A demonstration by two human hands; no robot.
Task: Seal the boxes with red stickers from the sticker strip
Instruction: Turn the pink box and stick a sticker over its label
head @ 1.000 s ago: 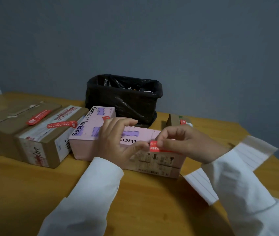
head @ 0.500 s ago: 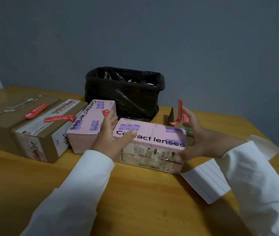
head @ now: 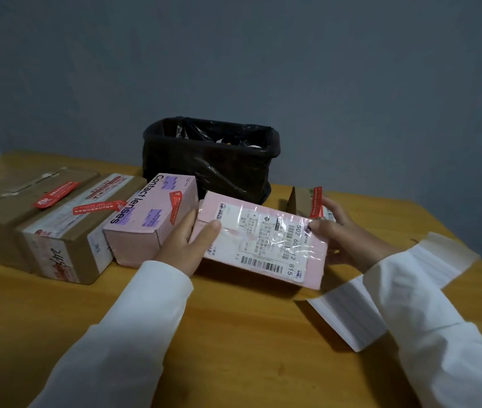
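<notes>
Pink box (head: pixel 263 245), now tipped label-side up, gripped by both hands (head: pixel 185 245).

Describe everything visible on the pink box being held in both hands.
The pink box looks like thin cardboard, tilted so a face with a white shipping label under glossy clear tape faces the camera; barcodes and digits show. The left hand grips its left end, the right hand its right end. No red sticker shows on this face.
</notes>
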